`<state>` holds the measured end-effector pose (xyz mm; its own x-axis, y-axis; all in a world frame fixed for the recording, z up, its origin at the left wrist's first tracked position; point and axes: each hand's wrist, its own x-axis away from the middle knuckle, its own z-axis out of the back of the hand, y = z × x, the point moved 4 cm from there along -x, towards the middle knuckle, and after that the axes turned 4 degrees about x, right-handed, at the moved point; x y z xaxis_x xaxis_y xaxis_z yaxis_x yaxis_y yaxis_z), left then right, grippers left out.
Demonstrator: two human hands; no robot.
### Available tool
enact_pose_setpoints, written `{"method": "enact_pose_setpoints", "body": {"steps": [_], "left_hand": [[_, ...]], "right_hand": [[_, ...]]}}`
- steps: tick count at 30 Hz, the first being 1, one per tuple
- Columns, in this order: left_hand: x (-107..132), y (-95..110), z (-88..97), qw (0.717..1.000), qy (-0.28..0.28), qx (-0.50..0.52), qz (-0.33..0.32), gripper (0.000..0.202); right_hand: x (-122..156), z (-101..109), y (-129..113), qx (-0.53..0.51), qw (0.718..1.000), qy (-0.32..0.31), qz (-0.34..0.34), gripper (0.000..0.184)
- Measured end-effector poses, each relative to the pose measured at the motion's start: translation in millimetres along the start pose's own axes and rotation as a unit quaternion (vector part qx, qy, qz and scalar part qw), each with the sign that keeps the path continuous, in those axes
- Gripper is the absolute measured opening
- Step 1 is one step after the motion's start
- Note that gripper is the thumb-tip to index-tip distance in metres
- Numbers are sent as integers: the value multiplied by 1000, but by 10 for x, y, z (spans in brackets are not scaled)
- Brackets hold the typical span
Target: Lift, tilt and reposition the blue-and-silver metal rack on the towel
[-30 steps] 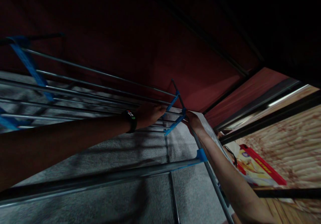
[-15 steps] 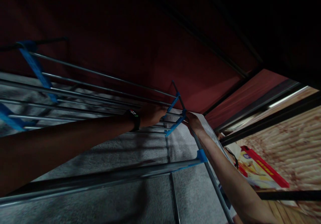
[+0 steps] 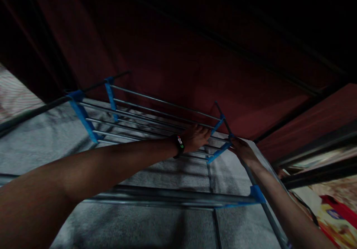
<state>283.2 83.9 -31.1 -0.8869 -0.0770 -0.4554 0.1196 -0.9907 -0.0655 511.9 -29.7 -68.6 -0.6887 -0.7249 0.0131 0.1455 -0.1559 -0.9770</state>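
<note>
A rack of thin metal rods joined by blue plastic brackets stands before me. My left hand, with a black wristband at its wrist, lies over the rods close to the right-end bracket. Its fingers are slightly spread and stretched across them; the thumb is hidden. At that same end, my right hand is closed around the dark upright pole, right beside the lower blue bracket. Its fingertips are partly out of sight behind the corner.
Nearer to me, a thicker metal bar runs across to another blue bracket. Dark red fabric hangs behind the rack. Grey cloth-like material lies beneath. A red and yellow package is at the lower right.
The view has turned left, so the rack's left end shows more fully. My left hand has shifted off the bracket onto the rods, its fingers loosened. My right hand stays at the corner.
</note>
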Motion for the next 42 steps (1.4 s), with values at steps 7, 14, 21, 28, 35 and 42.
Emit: {"method": "enact_pose_setpoints", "body": {"steps": [7, 14, 21, 28, 35, 42], "left_hand": [[181, -249, -1, 998, -44, 28, 30, 21], [139, -263, -10, 998, -37, 48, 13, 18], [147, -268, -3, 997, -41, 52, 27, 20], [146, -267, -2, 997, -51, 44, 42, 25], [168, -242, 7, 998, -37, 28, 49, 25], [180, -191, 60, 999, -37, 14, 19, 22]], "right_hand": [[-94, 82, 122, -18, 1000, 6, -10, 26], [-98, 104, 143, 3, 1000, 14, 1, 30], [-49, 38, 55, -13, 1000, 15, 6, 28], [-37, 9, -1, 7, 1000, 24, 19, 27], [-40, 27, -53, 101, 994, 10, 35, 21], [13, 4, -134, 199, 979, -17, 51, 25]]}}
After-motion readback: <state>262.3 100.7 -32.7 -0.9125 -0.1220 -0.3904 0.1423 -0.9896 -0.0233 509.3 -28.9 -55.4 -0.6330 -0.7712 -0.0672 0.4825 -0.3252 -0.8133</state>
